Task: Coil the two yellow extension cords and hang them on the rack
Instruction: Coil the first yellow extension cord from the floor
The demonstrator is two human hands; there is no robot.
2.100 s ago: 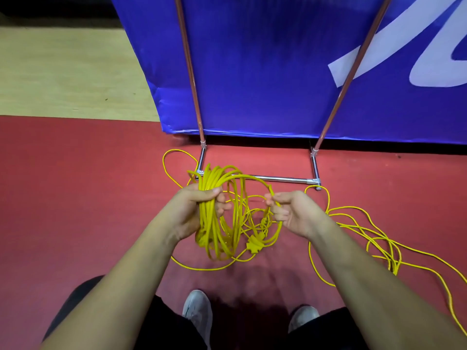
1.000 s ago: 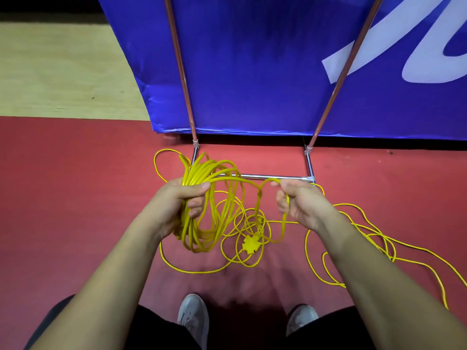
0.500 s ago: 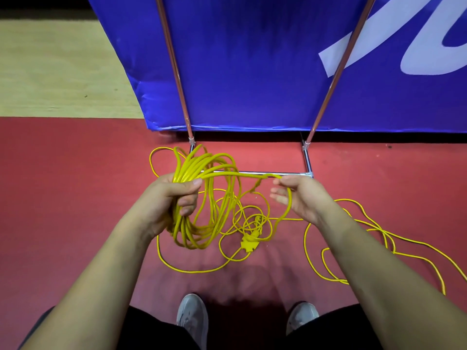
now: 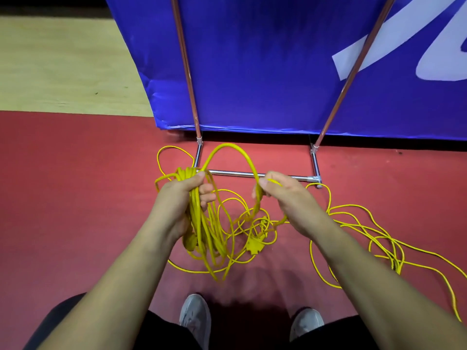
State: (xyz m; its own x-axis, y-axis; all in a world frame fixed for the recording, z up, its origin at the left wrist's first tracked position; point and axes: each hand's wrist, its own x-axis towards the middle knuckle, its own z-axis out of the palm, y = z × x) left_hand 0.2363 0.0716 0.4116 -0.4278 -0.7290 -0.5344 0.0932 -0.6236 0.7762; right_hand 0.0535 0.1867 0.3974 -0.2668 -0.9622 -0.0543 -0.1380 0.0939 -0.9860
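Yellow extension cord (image 4: pixel 199 231) is hanging as a coiled bundle over the red floor (image 4: pixel 75 198), before the rack (image 4: pixel 232 173). Left hand (image 4: pixel 177 198) is gripping the bundle; right hand (image 4: pixel 285 195) is pinching 1 arching loop (image 4: pixel 227 145).

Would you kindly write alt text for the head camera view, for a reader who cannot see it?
Seen from above, a person's left hand grips a coiled yellow extension cord while the right hand pinches a loop arching between them. A loose yellow cord lies on the red floor, before a metal rack base and blue banner.
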